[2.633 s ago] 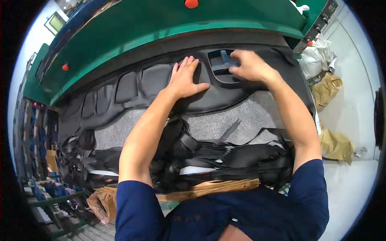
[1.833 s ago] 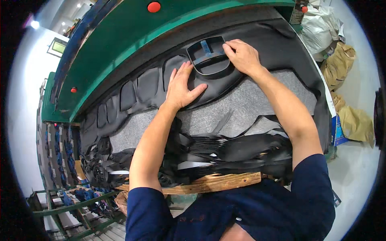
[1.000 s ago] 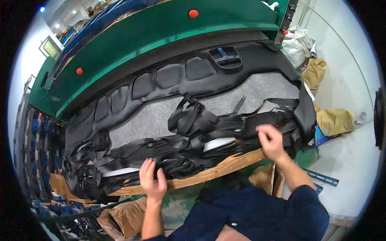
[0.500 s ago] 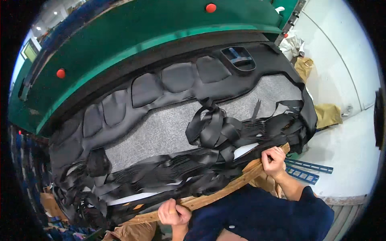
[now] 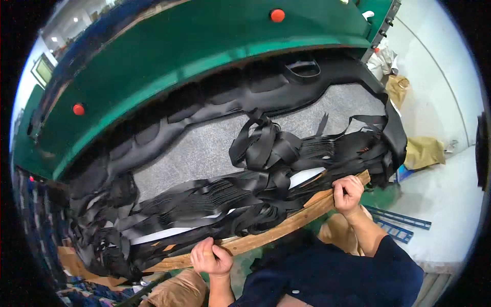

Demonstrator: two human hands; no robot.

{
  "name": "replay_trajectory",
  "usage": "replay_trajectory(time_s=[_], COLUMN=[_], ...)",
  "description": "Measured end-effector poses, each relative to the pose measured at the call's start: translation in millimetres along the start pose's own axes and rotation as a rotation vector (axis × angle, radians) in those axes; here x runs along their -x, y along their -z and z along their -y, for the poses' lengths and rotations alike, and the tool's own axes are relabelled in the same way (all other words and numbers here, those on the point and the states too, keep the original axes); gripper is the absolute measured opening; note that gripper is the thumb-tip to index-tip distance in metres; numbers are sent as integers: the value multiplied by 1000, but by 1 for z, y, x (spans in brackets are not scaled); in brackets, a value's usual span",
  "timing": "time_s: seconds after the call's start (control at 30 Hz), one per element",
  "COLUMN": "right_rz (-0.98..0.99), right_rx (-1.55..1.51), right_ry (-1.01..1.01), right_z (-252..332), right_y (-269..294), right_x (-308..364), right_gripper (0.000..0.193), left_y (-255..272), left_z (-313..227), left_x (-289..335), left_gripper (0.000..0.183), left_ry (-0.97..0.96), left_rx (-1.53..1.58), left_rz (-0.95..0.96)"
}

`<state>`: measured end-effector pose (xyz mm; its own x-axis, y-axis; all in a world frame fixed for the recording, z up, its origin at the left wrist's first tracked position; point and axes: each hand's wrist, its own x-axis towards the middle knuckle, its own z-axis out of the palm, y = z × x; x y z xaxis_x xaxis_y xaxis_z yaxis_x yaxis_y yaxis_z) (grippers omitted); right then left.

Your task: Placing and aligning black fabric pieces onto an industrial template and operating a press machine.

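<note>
My left hand (image 5: 211, 257) is closed around the wooden edge strip (image 5: 279, 233) of a wide bed in front of me. Farther right, my right hand (image 5: 348, 194) grips the same strip near its end. On the bed's grey textured surface (image 5: 194, 153) lies a heap of thin black strips (image 5: 199, 199), some looped in a loose tangle. Behind them stretches a black sheet (image 5: 276, 97) with shaped panels and a rounded frame-like opening (image 5: 303, 70). Its far part lies in shadow beneath a green machine beam (image 5: 204, 43).
The beam carries red buttons (image 5: 277, 16). Blue slotted metal rails (image 5: 396, 225) lie on the floor at right, near crumpled brown paper (image 5: 424, 152). A cardboard box (image 5: 76, 261) is at the lower left; a brown paper bag (image 5: 176, 289) stands beside my left forearm.
The bed and its black material have slid away from me, farther under the green beam. Both hands have moved forward with the wooden strip, still gripping it.
</note>
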<state>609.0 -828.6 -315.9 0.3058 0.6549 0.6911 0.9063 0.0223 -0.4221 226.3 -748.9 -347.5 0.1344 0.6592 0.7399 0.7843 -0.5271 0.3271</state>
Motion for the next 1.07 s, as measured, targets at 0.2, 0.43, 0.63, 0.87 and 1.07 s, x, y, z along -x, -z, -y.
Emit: replay_trajectory(time_s=[0.2,0.43,0.63,0.87,1.07], right_rz=[-19,53,221,83,51], right_rx=[-63,-165,-246,-214,-211], right_ry=[122,90,-27,17,-90], right_z=[-11,-22,-18,-3,-3], right_y=[2,5,13,8,-43], right_x=[-1,3,-7,-127,-265], right_gripper=[7,13,6,6,14], left_y=[1,-1,6,18,21], left_z=[-12,-16,-4,54,163], left_x=[6,11,-7,-128,-281], left_gripper=[7,9,8,8,23], left_ry=[43,93,127,-17,87], left_rx=[-33,63,92,131,-51], left_rz=[46,63,120,66,-4])
